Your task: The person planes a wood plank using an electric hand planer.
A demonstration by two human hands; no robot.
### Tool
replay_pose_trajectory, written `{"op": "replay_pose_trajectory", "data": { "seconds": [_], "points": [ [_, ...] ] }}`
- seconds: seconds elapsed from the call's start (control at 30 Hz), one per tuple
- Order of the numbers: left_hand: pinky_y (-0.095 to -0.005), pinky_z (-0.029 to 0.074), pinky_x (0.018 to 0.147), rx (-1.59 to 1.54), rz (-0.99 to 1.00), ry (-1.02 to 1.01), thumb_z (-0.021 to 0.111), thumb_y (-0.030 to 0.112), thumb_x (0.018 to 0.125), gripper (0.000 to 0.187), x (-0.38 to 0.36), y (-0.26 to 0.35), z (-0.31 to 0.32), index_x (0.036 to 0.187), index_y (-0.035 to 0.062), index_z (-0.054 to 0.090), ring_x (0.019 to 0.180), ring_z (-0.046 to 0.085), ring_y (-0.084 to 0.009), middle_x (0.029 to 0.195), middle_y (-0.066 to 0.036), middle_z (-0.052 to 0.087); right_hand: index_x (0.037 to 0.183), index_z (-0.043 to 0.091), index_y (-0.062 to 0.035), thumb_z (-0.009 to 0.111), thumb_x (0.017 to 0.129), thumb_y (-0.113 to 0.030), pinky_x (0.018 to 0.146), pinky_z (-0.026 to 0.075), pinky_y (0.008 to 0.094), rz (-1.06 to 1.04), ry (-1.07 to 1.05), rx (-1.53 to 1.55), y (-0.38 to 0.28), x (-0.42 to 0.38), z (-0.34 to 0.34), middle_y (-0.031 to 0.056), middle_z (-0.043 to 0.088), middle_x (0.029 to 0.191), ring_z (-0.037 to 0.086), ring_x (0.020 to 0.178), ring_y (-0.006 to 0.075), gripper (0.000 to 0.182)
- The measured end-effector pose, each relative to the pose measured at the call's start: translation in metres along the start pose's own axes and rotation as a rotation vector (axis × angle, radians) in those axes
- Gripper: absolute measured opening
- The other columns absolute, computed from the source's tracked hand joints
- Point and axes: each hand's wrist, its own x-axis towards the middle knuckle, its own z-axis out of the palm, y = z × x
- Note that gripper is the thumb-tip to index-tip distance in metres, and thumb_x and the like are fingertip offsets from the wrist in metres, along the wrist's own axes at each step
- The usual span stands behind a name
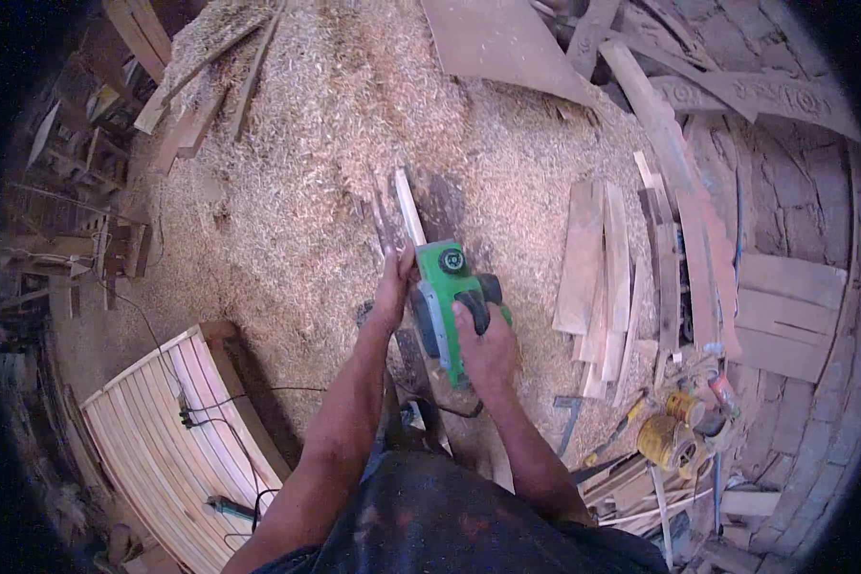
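Note:
A green electric hand planer point(442, 277) with a black front knob rests over a narrow, pale wooden strip point(409, 210). My right hand point(488, 352) is wrapped around the planer's black rear handle. At the planer's front left side, my left hand point(393, 285) holds the strip between thumb and fingers, though part of this grip is hidden. The strip's far end sticks out beyond the tool, and the rest lies out of sight under it. Beneath them is a dark, worn wooden bench point(442, 206).
Wood shavings point(297, 210) cover the floor. Stacked slats point(153, 402) stand at lower left, with a black cord point(282, 389) nearby. Loose boards point(593, 277) lie to the right. Yellow containers point(665, 440) and a try square point(568, 421) are at lower right.

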Motion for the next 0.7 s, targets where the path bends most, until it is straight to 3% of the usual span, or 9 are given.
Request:
{"op": "replay_pose_trajectory", "data": {
  "seconds": [0.13,0.17,0.3,0.37,0.43,0.57,0.7],
  "points": [
    [-0.0409,0.025,0.128,-0.180,0.096,-0.070,0.023,0.069,0.111,0.083,0.021,-0.022,-0.017,0.168,0.0099,0.035,0.151,0.041,-0.0239,0.164,-0.006,0.048,0.113,0.072,0.0031,0.072,0.099,-0.049,0.082,0.056,0.0522,-0.037,0.015,0.016,-0.028,0.068,0.033,0.0272,0.073,0.095,0.073,0.092,0.0466,0.054],
    [-0.0425,0.026,0.128,-0.219,0.139,0.029,0.027,0.070,0.110,0.084,0.032,-0.036,-0.020,0.166,0.0091,0.038,0.152,0.040,-0.0241,0.167,-0.008,0.043,0.113,0.073,0.0029,0.071,0.099,-0.051,0.083,0.056,0.0523,-0.075,0.024,0.025,-0.035,0.089,0.043,0.0275,0.074,0.095,0.073,0.093,0.0469,0.055],
    [-0.0434,0.026,0.127,-0.137,0.057,-0.030,0.023,0.074,0.109,0.087,0.037,-0.055,-0.030,0.170,0.0136,0.030,0.154,0.037,-0.0252,0.171,-0.006,0.037,0.112,0.076,0.0014,0.068,0.099,-0.052,0.085,0.057,0.0517,-0.238,0.087,0.147,-0.087,0.164,0.074,0.0282,0.075,0.096,0.074,0.095,0.0463,0.056],
    [-0.0441,0.027,0.126,-0.064,0.037,-0.072,0.020,0.077,0.107,0.088,0.024,-0.029,-0.017,0.171,0.0165,0.027,0.155,0.036,-0.0253,0.172,-0.005,0.037,0.107,0.077,0.0012,0.067,0.099,-0.054,0.085,0.057,0.0512,-0.210,0.040,0.058,-0.109,0.198,0.088,0.0281,0.075,0.096,0.074,0.095,0.0456,0.057],
    [-0.0441,0.029,0.124,-0.037,0.050,0.019,0.018,0.078,0.106,0.089,0.019,-0.025,-0.008,0.172,0.0186,0.026,0.155,0.036,-0.0248,0.172,-0.004,0.037,0.107,0.077,0.0012,0.067,0.098,-0.056,0.087,0.057,0.0509,-0.200,0.018,0.061,-0.124,0.220,0.094,0.0285,0.076,0.097,0.074,0.095,0.0456,0.059],
    [-0.0456,0.030,0.122,-0.024,0.000,0.006,0.015,0.081,0.104,0.094,0.021,-0.016,-0.013,0.171,0.0170,0.028,0.156,0.035,-0.0238,0.172,-0.004,0.037,0.106,0.077,0.0018,0.068,0.097,-0.056,0.085,0.058,0.0493,-0.184,-0.007,0.079,-0.107,0.213,0.094,0.0294,0.076,0.097,0.075,0.094,0.0446,0.059],
    [-0.0485,0.030,0.123,-0.164,0.055,-0.003,0.021,0.081,0.105,0.096,0.020,-0.016,-0.008,0.170,0.0118,0.029,0.154,0.038,-0.0245,0.170,-0.007,0.040,0.106,0.076,0.0017,0.069,0.098,-0.054,0.081,0.058,0.0483,-0.180,-0.025,0.060,-0.049,0.115,0.044,0.0267,0.075,0.093,0.076,0.091,0.0416,0.057]
  ]
}}
